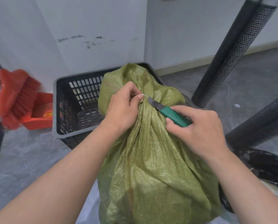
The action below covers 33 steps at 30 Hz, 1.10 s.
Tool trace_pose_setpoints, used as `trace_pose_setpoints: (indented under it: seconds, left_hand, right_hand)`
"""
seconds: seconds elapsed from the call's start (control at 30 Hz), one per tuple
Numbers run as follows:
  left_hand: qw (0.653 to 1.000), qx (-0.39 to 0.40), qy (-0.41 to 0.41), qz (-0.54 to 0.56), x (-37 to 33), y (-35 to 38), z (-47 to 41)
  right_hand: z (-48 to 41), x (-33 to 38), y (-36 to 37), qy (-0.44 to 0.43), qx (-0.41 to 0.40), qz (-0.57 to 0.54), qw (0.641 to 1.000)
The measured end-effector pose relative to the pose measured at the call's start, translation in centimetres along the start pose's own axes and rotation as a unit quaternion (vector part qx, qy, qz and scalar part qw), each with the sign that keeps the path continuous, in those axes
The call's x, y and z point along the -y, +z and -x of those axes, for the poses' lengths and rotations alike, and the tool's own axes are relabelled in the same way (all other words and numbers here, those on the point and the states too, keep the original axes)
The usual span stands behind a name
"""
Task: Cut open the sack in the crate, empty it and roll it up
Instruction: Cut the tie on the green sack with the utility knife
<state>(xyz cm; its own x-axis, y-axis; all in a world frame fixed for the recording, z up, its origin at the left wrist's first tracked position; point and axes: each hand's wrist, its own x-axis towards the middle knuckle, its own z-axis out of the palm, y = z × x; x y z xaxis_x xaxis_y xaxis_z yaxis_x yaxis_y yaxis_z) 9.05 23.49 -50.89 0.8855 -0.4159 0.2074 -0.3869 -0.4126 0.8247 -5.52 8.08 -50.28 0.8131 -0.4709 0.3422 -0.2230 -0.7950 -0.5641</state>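
Head view gives you one green woven sack (151,159), one black slotted crate (80,101), one green-handled utility knife (169,113), and your two hands. Your left hand (123,109) is pinched shut on a thin pale tie (140,95) at the sack's gathered neck, thumb and forefinger holding it just beside the blade tip. Your right hand (198,131) is clenched around the knife handle, with the blade pointing up and away from that grip toward the pinch of your left hand; the blade tip sits at the neck, touching or nearly touching the tie, and which of the two you cannot tell from here.

The sack stands bulging and closed below both grips, its top flap rising beyond your left hand. Its far part lies over the crate's near rim; whether its base rests inside the crate is hidden. What fills the sack cannot be seen. The part of the crate left of your left grip shows only its slotted floor and walls.

Further left of that grip lean one red broom (17,97) and one red dustpan (39,112). Right of the knife grip stand two black perforated tubes (228,55).
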Motion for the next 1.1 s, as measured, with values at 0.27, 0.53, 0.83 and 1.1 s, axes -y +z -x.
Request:
trace_pose_setpoints:
  seconds: [0.27,0.53,0.83,1.1]
  left_hand:
    - [1.000,-0.021,0.016,-0.015,-0.2,-0.4,0.3]
    - [0.998,-0.016,0.046,-0.042,-0.8,-0.8,0.5]
    - [0.999,-0.015,0.000,-0.050,-0.8,-0.8,0.5]
    - [0.983,0.062,-0.056,0.162,-0.4,-1.2,0.8]
  right_hand:
    - [0.2,0.4,-0.4,-0.008,-0.004,-0.008,1.000]
    - [0.2,1.0,-0.1,-0.016,-0.024,0.009,1.000]
    - [0.8,1.6,0.5,-0.069,-0.074,0.097,0.990]
    - [0.7,1.3,0.1,-0.067,-0.103,0.091,0.988]
